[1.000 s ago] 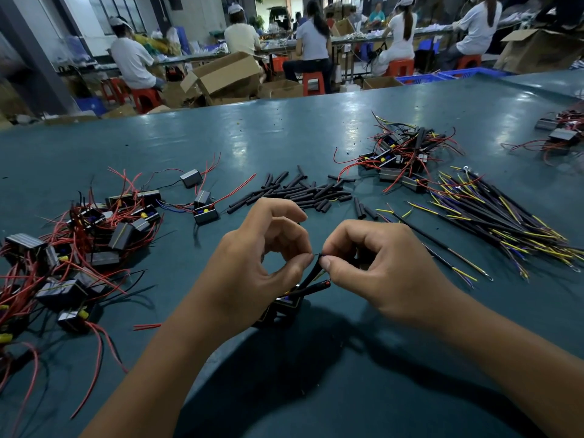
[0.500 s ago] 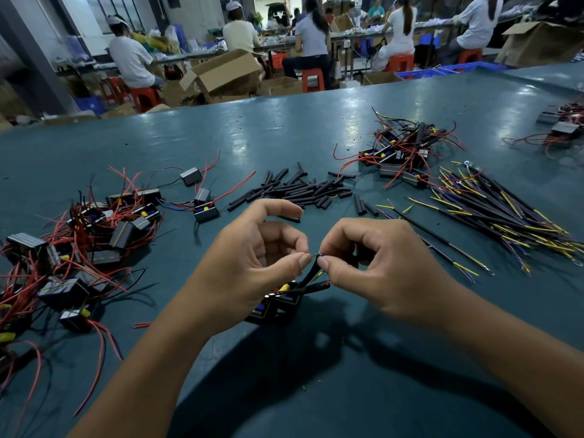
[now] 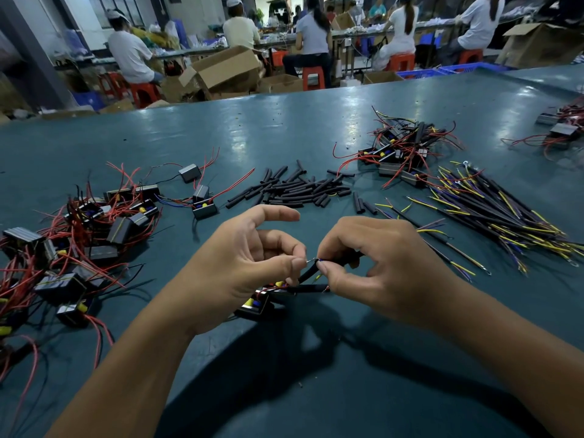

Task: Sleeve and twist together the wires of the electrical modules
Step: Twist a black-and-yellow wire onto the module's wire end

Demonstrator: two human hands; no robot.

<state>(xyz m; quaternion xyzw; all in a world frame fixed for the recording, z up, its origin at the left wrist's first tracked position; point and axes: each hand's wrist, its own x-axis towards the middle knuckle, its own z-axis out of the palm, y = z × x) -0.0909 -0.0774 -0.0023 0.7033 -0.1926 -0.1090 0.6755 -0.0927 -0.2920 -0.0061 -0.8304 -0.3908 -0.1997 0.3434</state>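
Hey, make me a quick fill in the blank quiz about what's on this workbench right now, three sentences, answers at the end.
1. The loose black sleeve tubes lie in a pile on the ____ table.
2. The left hand and right hand pinch wire ends just above a small black ____.
3. The modules heaped at the left trail mostly ____ wires.

Answers: green; module; red

Dim workshop beyond a glossy teal table: seated workers on red stools, open cardboard boxes, blue crates.
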